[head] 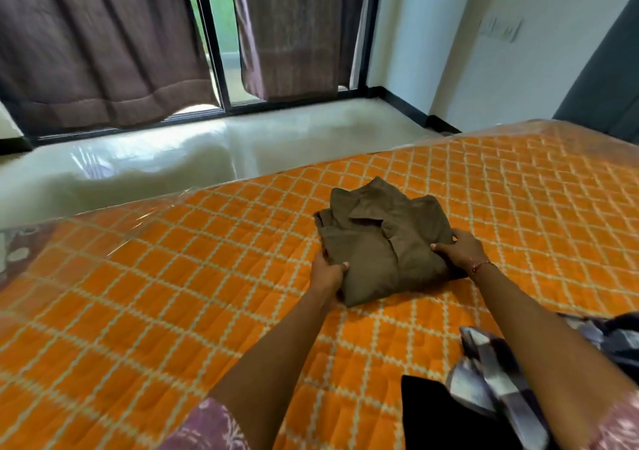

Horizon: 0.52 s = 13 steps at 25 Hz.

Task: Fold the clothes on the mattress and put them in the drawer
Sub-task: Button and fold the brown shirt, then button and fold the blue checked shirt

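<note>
A folded olive-brown shirt [383,242], collar up, lies on the orange quilted mattress [173,294]. My left hand [326,271] grips its near left edge, thumb on top and fingers under the fabric. My right hand [458,249] holds the near right edge, thumb on top of the cloth. A crumpled checked garment [491,380] and a black garment [435,415] lie unfolded at the near right of the mattress, partly behind my right forearm. No drawer is in view.
Beyond the mattress's far edge lies a glossy pale floor [207,152]. Brown curtains [103,45] hang over a dark-framed glass door [218,35] at the back. A white wall with a switch plate [501,29] stands on the right.
</note>
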Motion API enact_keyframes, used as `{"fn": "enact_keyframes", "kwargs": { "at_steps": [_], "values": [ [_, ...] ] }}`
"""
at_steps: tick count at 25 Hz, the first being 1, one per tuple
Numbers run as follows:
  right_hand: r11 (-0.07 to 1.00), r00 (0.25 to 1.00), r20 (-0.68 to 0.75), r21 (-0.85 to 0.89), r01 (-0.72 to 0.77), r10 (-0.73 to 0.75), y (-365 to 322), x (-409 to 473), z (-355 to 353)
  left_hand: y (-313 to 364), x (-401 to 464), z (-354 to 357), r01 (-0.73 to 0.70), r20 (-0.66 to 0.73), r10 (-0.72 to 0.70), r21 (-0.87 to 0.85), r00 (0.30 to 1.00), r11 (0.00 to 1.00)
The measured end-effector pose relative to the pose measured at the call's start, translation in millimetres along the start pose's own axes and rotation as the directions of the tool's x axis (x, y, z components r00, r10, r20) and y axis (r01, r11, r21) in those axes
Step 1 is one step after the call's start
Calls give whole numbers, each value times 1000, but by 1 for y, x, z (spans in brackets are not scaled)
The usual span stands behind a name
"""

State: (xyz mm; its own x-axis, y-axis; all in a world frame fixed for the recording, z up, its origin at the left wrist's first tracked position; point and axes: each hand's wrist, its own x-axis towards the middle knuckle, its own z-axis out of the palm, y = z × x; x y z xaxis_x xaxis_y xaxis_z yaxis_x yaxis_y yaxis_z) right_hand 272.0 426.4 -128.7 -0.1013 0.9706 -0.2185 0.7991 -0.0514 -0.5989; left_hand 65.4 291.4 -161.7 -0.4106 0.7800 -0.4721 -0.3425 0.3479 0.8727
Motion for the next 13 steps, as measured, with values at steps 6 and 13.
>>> {"fn": "enact_keyframes", "kwargs": {
  "at_steps": [6, 13],
  "values": [
    [803, 981, -175, -595, -40, -81, -40, -46, -40, 17, -63, -8, -147, -136, 296, 633, 945, 760],
    [711, 968, 171, -658, 249, -182, -70, -153, -127, 24, -209, 82, -577, 443, 400, 406, 803, 709]
  ]
}}
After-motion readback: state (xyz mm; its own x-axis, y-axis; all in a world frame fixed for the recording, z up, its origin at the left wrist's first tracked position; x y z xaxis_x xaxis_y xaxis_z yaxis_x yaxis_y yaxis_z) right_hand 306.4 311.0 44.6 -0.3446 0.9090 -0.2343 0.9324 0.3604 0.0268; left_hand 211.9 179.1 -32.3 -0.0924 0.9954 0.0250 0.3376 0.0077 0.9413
